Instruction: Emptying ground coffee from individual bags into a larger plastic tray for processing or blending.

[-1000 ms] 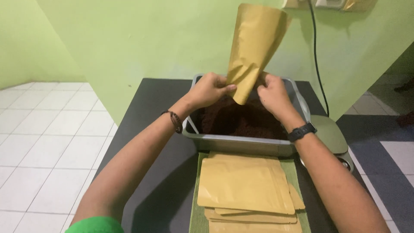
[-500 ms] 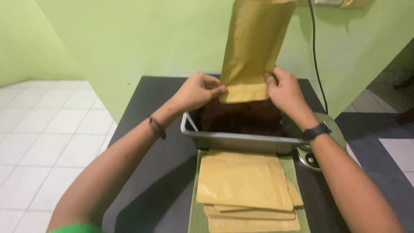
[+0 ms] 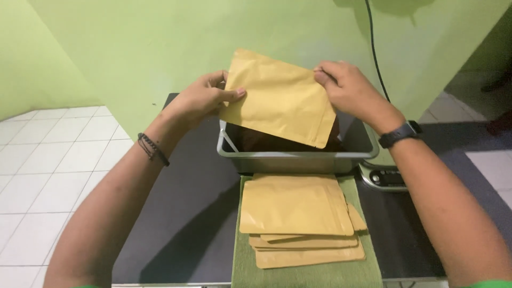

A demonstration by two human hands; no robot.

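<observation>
Both my hands hold one tan paper pouch (image 3: 280, 98) flat above a grey metal tray (image 3: 298, 159). My left hand (image 3: 200, 100) pinches the pouch's left edge. My right hand (image 3: 346, 88) grips its upper right corner. The tray contains dark brown powder, mostly hidden behind the pouch. In front of the tray, a stack of several similar pouches (image 3: 298, 221) lies on a green mat (image 3: 309, 272).
The things rest on a dark table (image 3: 181, 213) against a green wall. A small digital scale (image 3: 384, 177) sits to the right of the tray. A black cable (image 3: 373, 48) runs down the wall. White floor tiles lie to the left.
The pouch was held upright and high over the tray; now it is turned sideways and lowered, tilted across the tray. The view has shifted, hands closer to me.
</observation>
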